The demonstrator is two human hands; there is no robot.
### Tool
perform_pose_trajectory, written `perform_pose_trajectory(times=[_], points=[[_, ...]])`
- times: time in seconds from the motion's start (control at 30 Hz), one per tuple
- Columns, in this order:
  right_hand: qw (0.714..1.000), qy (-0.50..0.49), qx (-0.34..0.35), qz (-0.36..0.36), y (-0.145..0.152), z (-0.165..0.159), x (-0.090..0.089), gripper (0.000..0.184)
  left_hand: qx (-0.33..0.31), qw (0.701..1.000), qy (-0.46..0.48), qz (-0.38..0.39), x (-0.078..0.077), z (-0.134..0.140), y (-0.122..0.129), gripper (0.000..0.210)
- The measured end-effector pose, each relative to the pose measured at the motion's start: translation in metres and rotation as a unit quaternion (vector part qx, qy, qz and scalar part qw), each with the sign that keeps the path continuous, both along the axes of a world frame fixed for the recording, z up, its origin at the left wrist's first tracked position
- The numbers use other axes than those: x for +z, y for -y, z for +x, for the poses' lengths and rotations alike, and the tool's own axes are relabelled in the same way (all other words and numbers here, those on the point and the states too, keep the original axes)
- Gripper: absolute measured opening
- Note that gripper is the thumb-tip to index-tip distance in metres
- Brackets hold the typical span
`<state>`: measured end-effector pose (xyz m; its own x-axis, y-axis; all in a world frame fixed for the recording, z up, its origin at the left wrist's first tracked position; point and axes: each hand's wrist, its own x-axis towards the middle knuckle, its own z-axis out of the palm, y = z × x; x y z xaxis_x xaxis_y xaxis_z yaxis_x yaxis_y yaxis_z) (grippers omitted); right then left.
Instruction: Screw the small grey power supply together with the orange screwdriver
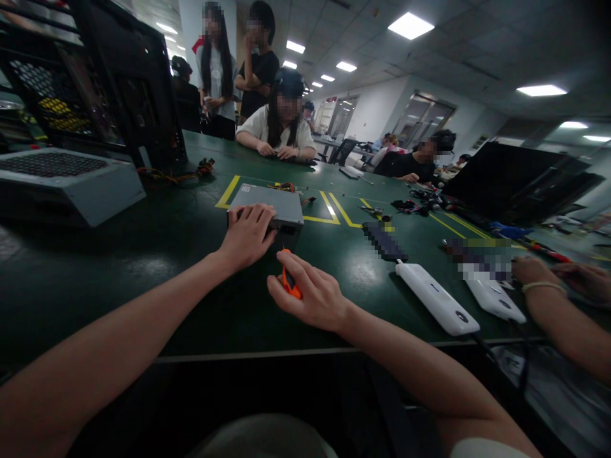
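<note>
On the green worktop (238,312), I see a grey metal box (284,202) between yellow tape marks (230,191), my left hand (248,235) laid over its near edge, fingers across the top; whether they pinch it, I can't quite tell. Near the box, my right hand (312,289) is closed around an orange-and-black tool (289,285).

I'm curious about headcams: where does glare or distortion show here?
In the head view, ceiling lights glow white, with hazy reflections on the table; that view also leans, its top right corner is dark, some patches are pixelated, and the screwdriver stands out orange.
</note>
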<state>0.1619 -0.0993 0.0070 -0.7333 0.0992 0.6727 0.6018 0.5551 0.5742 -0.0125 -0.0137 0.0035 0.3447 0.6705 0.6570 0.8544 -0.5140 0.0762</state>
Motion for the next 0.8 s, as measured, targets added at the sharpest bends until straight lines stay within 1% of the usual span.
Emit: perform_pose_trajectory(times=[0.1, 0.2, 0.37, 0.5, 0.63, 0.7, 0.8], points=[[1.000, 0.010, -0.005, -0.003, 0.002, 0.001, 0.003, 0.025, -0.002, 1.000, 0.003, -0.004, 0.001, 0.000, 0.000, 0.029], [0.999, 0.026, -0.010, -0.025, 0.006, -0.001, 0.005, 0.021, -0.004, 1.000, 0.002, -0.009, 0.002, 0.000, 0.001, 0.029], [0.994, 0.063, -0.065, -0.068, 0.019, -0.008, 0.009, 0.019, -0.006, 1.000, 0.009, -0.009, 0.002, 0.001, 0.001, 0.029], [0.990, 0.034, -0.109, -0.086, 0.026, -0.016, 0.012, 0.015, -0.003, 1.000, 0.007, -0.013, 0.002, 0.000, 0.001, 0.028], [0.982, 0.051, -0.134, -0.121, 0.033, -0.025, 0.013, 0.017, -0.003, 1.000, 0.001, -0.009, 0.002, 0.000, 0.001, 0.028], [0.981, 0.050, -0.144, -0.118, 0.035, -0.028, 0.016, 0.018, -0.002, 1.000, 0.000, -0.005, 0.002, 0.000, 0.001, 0.028], [0.978, 0.016, -0.175, -0.109, 0.037, -0.029, 0.022, 0.017, -0.001, 1.000, 0.005, -0.002, 0.002, -0.001, 0.001, 0.028]])
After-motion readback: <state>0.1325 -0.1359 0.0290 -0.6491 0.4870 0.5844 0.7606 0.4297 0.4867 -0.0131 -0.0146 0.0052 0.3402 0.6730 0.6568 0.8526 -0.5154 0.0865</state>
